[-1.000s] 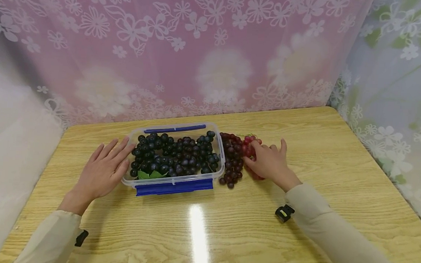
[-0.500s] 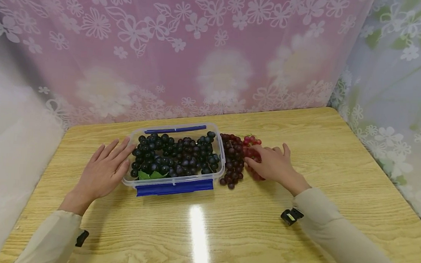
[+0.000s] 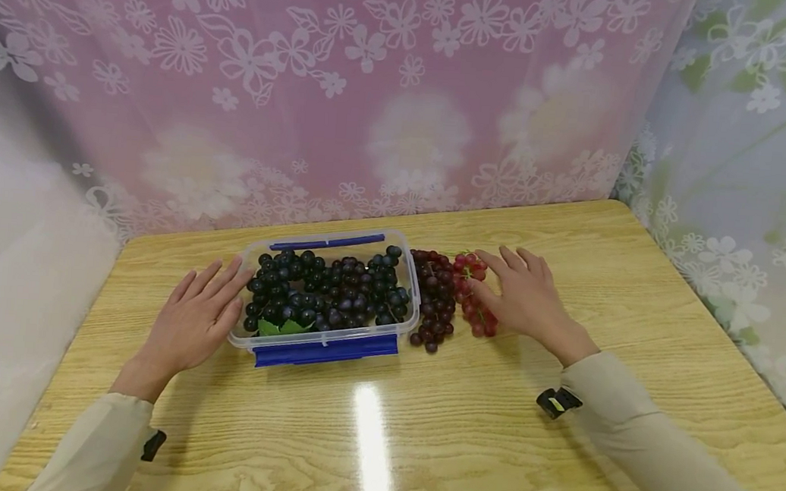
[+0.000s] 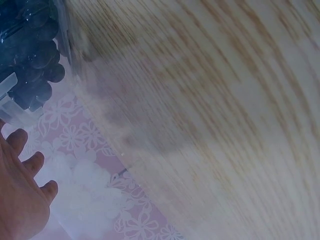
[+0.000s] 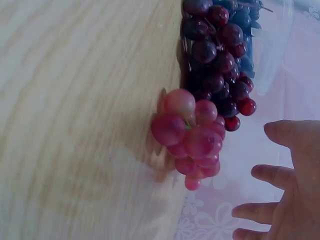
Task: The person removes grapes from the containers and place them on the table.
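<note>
right hand [image 3: 529, 301] has let go of the red grapes [image 3: 474, 297] and opened, fingers straight at their 3 o'clock, grapes on table beside box [image 3: 324, 343]; left hand [image 3: 192, 323] unchanged, flat against box at 9 o'clock.

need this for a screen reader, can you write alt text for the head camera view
A person's two hands rest on a glossy light wooden table: the left hand lies flat against a clear plastic box with blue clips full of dark blue-black grapes, and the open right hand lies beside a bright red grape bunch next to a dark red grape bunch.
</note>
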